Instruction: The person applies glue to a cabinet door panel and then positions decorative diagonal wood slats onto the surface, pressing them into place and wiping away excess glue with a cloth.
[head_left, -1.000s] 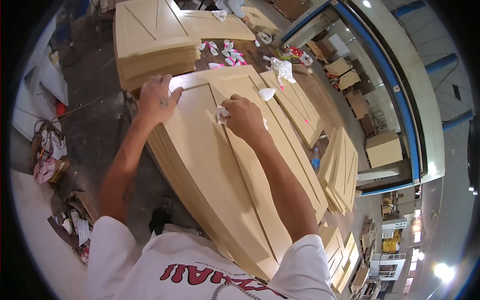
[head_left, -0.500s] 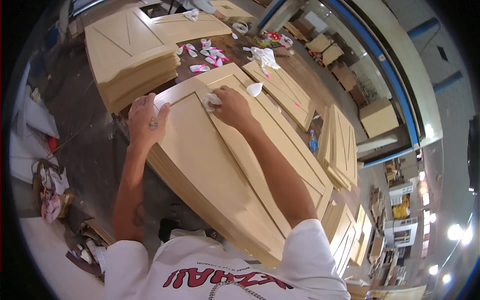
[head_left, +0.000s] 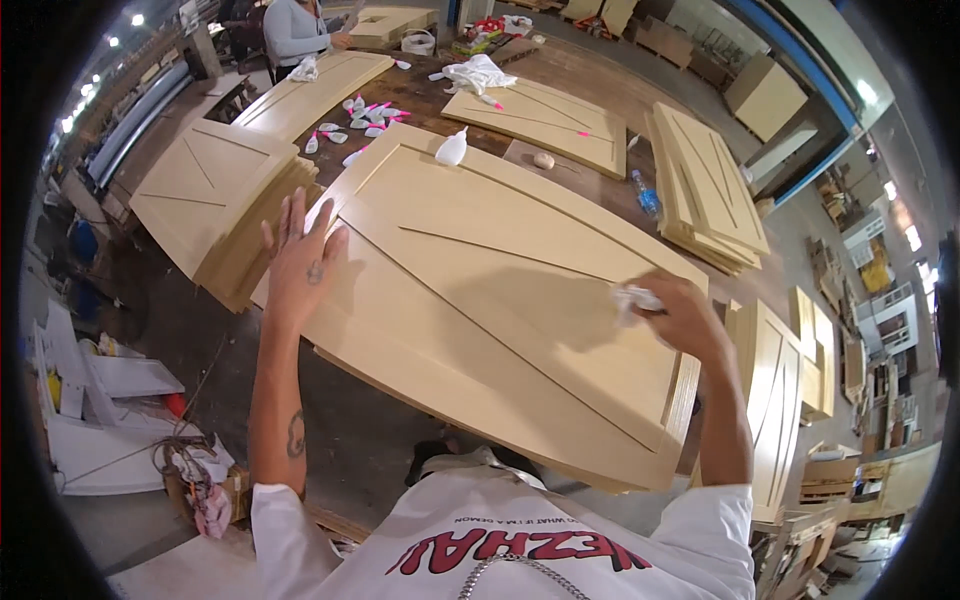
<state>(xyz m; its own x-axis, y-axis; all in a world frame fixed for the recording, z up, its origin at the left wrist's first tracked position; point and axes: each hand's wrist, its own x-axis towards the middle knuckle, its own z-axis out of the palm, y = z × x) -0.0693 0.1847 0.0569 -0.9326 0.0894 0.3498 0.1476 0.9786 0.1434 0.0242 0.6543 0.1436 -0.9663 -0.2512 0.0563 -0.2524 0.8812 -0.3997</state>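
Scrap is lying at the far left edge of the scene: white foam pieces [head_left: 100, 385] and a tangle of cord and rags [head_left: 195, 480] on the floor near your left elbow. Beyond them, a stack of pale wooden panels [head_left: 205, 195] is sitting on the left side of the bench.

Your left hand [head_left: 300, 262] is pressing flat on the near-left corner of the big panel [head_left: 480, 290], fingers spread wide and gripping nothing, the palm steadying the board. That panel is lying tilted across the middle of the scene, on top of at least one more panel of the same shape, its grooved lines running diagonally from the far left to the near right.

At the far end of it, a white squeeze bottle [head_left: 451, 148] is resting near the edge, and several small pink-tipped bottles [head_left: 360, 115] are scattered on the dark bench [head_left: 430, 95] just beyond. A person in a grey top [head_left: 295, 28] is standing at the far side.

Your right hand [head_left: 685, 318] is curling closed around a crumpled white cloth [head_left: 632, 298], holding it against the right-hand edge of the big panel; how tightly is hard to tell, since the knuckles are hiding the fingertips.

Farther right, a water bottle [head_left: 647, 195] is lying beside another stack of panels [head_left: 710, 190], and more panels [head_left: 775, 400] are leaning near your right arm.
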